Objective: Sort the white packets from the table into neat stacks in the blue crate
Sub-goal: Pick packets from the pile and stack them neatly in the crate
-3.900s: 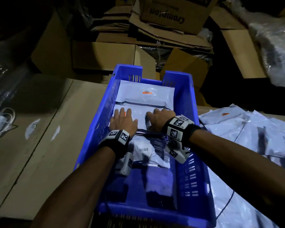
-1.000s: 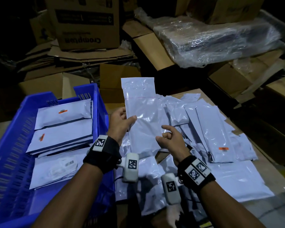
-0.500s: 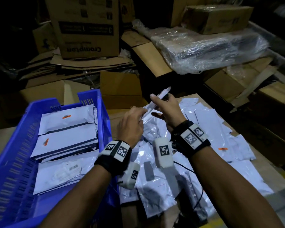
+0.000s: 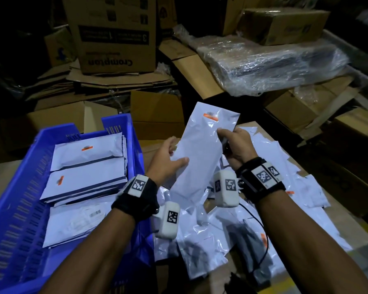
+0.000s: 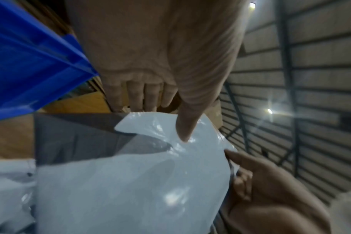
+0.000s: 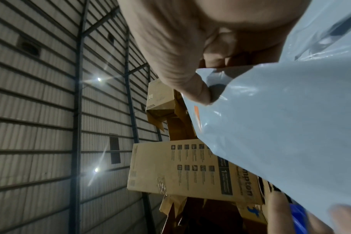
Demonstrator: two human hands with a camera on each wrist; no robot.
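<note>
Background: cardboard boxes (image 4: 117, 35) sitting beyond both hands.
Left hand (image 4: 165, 161): pinching raised white packet (image 4: 197, 158).
Right hand (image 4: 237, 145): seemingly gripping its opposite edge.
Blue crate (image 4: 15, 209): lying left of hands.

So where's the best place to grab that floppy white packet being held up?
By its long side edges, one hand from each side, as here: left hand low on one edge, right hand higher on the other. The packet is thin, limp and slippery, so this probably keeps it flat.

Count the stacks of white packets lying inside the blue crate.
3: a far stack, a middle stack and a near stack in the blue crate. The arm may hide more.
</note>
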